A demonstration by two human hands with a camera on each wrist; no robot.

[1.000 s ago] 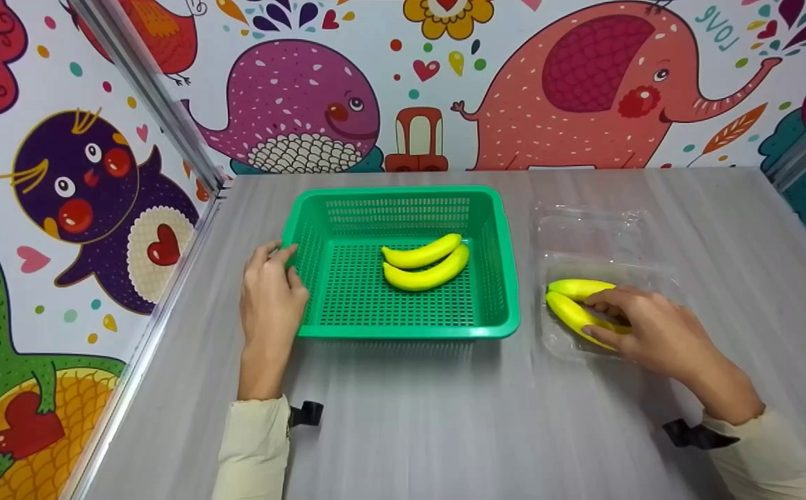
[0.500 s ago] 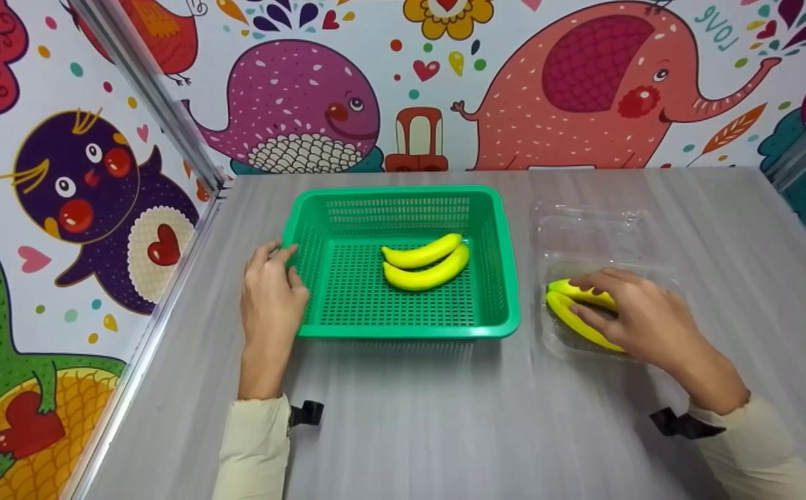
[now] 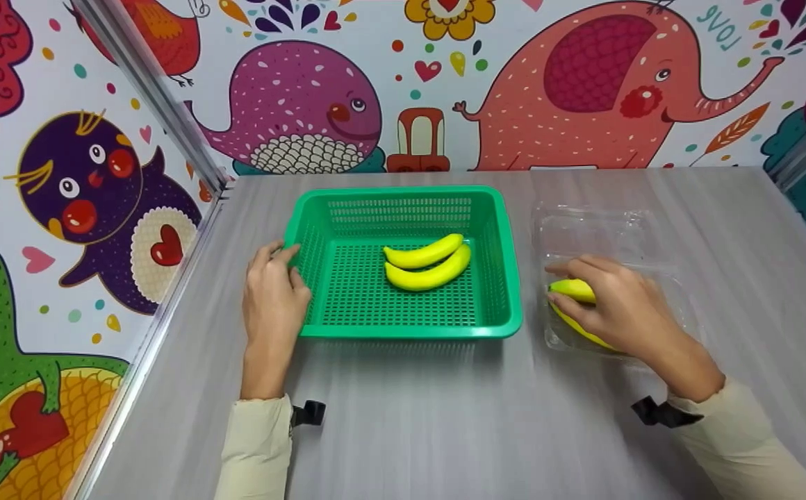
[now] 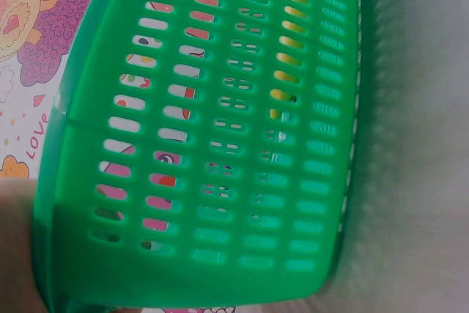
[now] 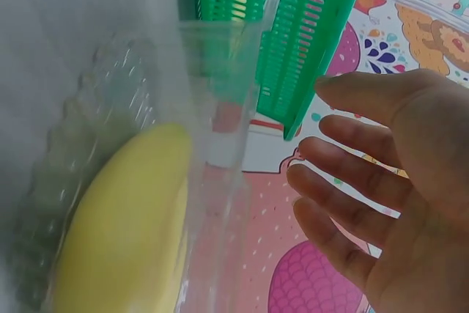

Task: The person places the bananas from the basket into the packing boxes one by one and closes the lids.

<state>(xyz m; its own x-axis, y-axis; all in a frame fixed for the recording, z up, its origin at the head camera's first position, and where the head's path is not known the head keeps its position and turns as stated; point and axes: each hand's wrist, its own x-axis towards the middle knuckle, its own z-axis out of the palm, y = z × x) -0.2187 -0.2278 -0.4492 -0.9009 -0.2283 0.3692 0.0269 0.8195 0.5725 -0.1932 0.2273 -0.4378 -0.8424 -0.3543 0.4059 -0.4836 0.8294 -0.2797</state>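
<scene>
My left hand (image 3: 274,298) grips the left rim of a green plastic basket (image 3: 403,332), its fingertips at the edge. Two yellow bananas (image 3: 427,276) lie side by side in this basket. On the right, my right hand (image 3: 618,302) hovers over a clear plastic clamshell box (image 3: 584,232) with its lid folded back. In the box's near half lie two more bananas (image 3: 573,290), partly hidden under the hand. From the right wrist view, the fingers (image 5: 352,159) are apart and hold nothing, above the yellow banana (image 5: 124,218) in the box.
Everything stands on a grey wood-grain table (image 3: 403,417). Behind it rises a wall (image 3: 424,83) printed with cartoon animals, and a similar panel (image 3: 97,208) closes the left side. A metal post (image 3: 160,104) marks the back left corner.
My right hand has lifted off the bananas in the clear box and shifted left above them, its fingers spreading. My left hand stays at the basket rim.
</scene>
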